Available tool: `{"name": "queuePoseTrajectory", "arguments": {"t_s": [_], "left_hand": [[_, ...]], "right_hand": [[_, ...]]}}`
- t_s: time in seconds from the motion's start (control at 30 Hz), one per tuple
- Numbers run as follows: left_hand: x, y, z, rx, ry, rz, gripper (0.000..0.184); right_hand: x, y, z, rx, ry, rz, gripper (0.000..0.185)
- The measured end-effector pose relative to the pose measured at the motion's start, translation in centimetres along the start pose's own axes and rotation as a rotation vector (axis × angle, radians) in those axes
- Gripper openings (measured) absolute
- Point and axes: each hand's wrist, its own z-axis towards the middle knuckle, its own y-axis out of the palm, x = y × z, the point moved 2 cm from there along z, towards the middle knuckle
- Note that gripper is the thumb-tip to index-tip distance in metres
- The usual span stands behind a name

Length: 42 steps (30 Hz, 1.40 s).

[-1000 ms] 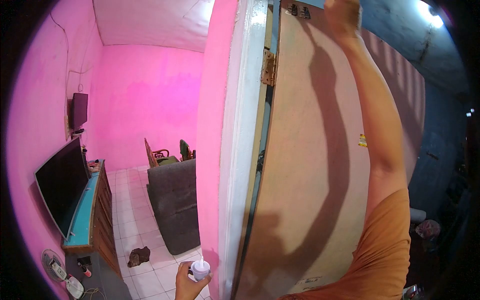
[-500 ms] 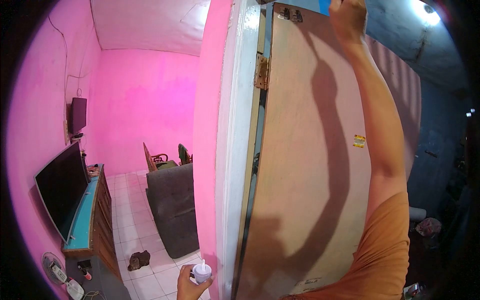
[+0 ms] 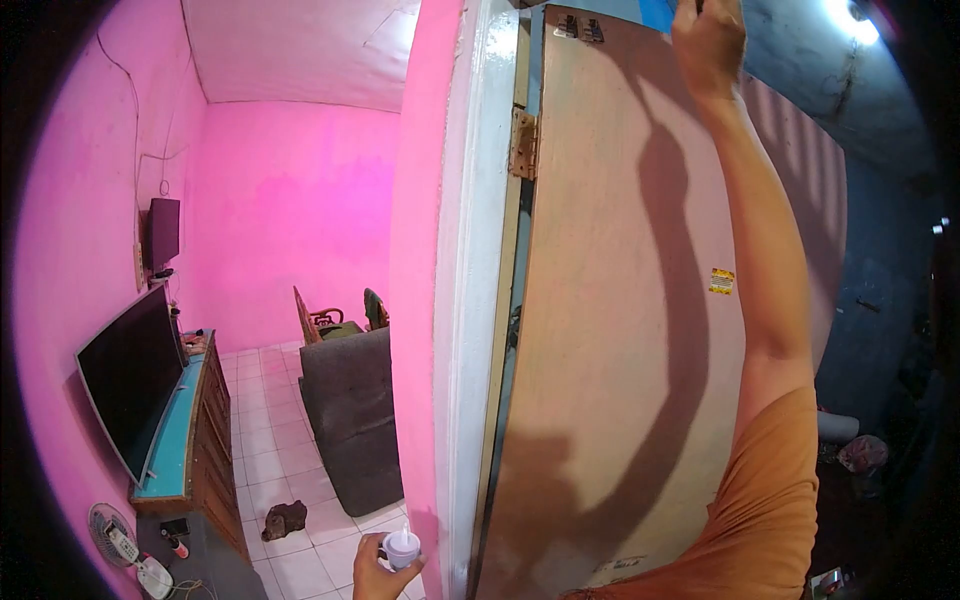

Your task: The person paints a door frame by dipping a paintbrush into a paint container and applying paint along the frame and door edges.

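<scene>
Low in the head view, my left hand (image 3: 378, 574) is wrapped round a small white cup (image 3: 402, 549). A white stick-like piece stands up out of the cup. My right hand (image 3: 712, 48) is raised at the top edge, above the upper part of a pinkish-brown door (image 3: 590, 300). Its fingers look curled, but the tips and anything in them are cut off. On the door, the arm's shadow ends in a thin line reaching up and left from the hand's shadow.
A white door frame (image 3: 468, 250) with a rusty hinge (image 3: 523, 143) borders the door. Leftward, past the pink wall edge (image 3: 415, 300), are a dark sofa (image 3: 350, 420), a television (image 3: 130, 385) on a cabinet (image 3: 215, 430), a fan (image 3: 110, 528) and a dark lump (image 3: 285, 520) on the tiles.
My right hand has shifted slightly right and down, and its shadow on the door has moved right. My left hand still holds the cup. The view has turned very slightly.
</scene>
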Motion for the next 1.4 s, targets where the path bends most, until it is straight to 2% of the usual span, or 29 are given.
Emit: {"name": "queuePoseTrajectory", "arguments": {"t_s": [0.2, 0.3, 0.4, 0.5, 0.6, 0.7, 0.9, 0.93, 0.97, 1.03, 1.13, 1.23, 1.4], "left_hand": [[-0.2, 0.0, 0.1, 0.007, -0.031, 0.034, 0.063], [0.4, 0.3, 0.5, 0.027, -0.037, 0.035, 0.064], [0.6, 0.5, 0.6, 0.030, -0.027, 0.020, 0.064], [0.0, 0.4, 0.3, 0.025, -0.045, 0.005, 0.064], [-0.3, 0.5, 0.4, 0.028, -0.047, 0.026, 0.064], [-0.4, 0.5, 0.7, -0.001, -0.064, -0.016, 0.064], [0.1, 1.3, 1.3, -0.014, -0.048, -0.042, 0.065], [-0.1, 1.5, 1.2, -0.024, -0.047, -0.042, 0.066], [-0.2, 1.7, 1.2, -0.033, -0.047, -0.043, 0.068], [0.0, 1.7, 1.1, -0.044, -0.047, -0.046, 0.068], [0.3, 1.6, 1.2, -0.063, -0.023, -0.044, 0.068], [0.1, 1.3, 1.2, -0.063, 0.008, -0.036, 0.067], [0.7, 0.6, 1.0, -0.096, 0.014, -0.056, 0.067]], "right_hand": [[0.9, 2.7, -4.4, -0.161, -0.068, -0.007, 0.018], [1.2, 6.2, -5.5, -0.108, -0.117, -0.007, 0.019], [0.8, 6.7, -4.9, -0.203, 0.010, 0.039, 0.019], [1.2, 4.9, -3.0, -0.102, -0.068, -0.047, 0.020], [1.6, 1.0, -1.7, -0.038, -0.001, -0.021, 0.020], [1.9, -1.4, -1.1, -0.027, -0.069, -0.085, 0.019], [2.6, 1.5, -1.9, -0.122, -0.207, -0.120, 0.018], [2.6, 1.7, -1.5, -0.049, -0.246, -0.126, 0.019], [2.9, 1.4, -1.2, -0.050, -0.248, -0.129, 0.019], [3.1, -0.3, 0.4, -0.092, -0.119, -0.032, 0.020], [3.0, -3.6, 2.0, -0.032, -0.093, -0.114, 0.020], [1.4, -5.6, 2.3, -0.066, -0.097, -0.135, 0.020], [-0.1, -1.6, 1.5, -0.158, -0.178, -0.064, 0.020]]}}
